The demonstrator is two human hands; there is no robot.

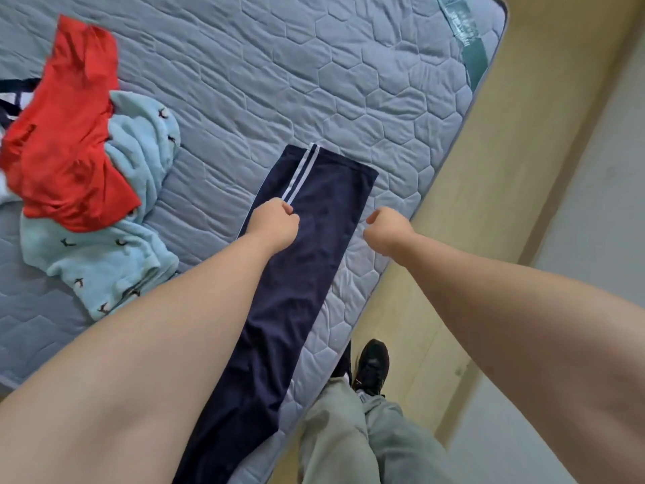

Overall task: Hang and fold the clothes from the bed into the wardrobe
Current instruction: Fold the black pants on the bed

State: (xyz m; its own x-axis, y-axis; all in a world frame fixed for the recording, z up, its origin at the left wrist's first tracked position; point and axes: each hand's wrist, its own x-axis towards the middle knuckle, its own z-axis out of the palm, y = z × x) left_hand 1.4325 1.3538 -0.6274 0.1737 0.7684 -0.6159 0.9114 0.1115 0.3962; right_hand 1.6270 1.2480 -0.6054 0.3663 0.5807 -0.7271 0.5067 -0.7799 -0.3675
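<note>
Navy track pants (314, 239) with white side stripes lie flat and lengthwise on the blue quilted mattress (314, 82), near its right edge. My left hand (275, 221) is closed in a fist on the pants' left, striped edge, about a third of the way down from the far end. My right hand (385, 232) is also a fist, just off the pants' right edge over the mattress, with nothing visible in it. A red garment (62, 141) lies crumpled on a light blue fleece garment (115, 253) at the left. The wardrobe is out of view.
A dark striped item (14, 99) peeks out at the far left edge. A wooden bed frame (506, 169) runs along the mattress's right side, with grey floor (600, 221) beyond. My legs and a black shoe (371, 368) stand beside the bed.
</note>
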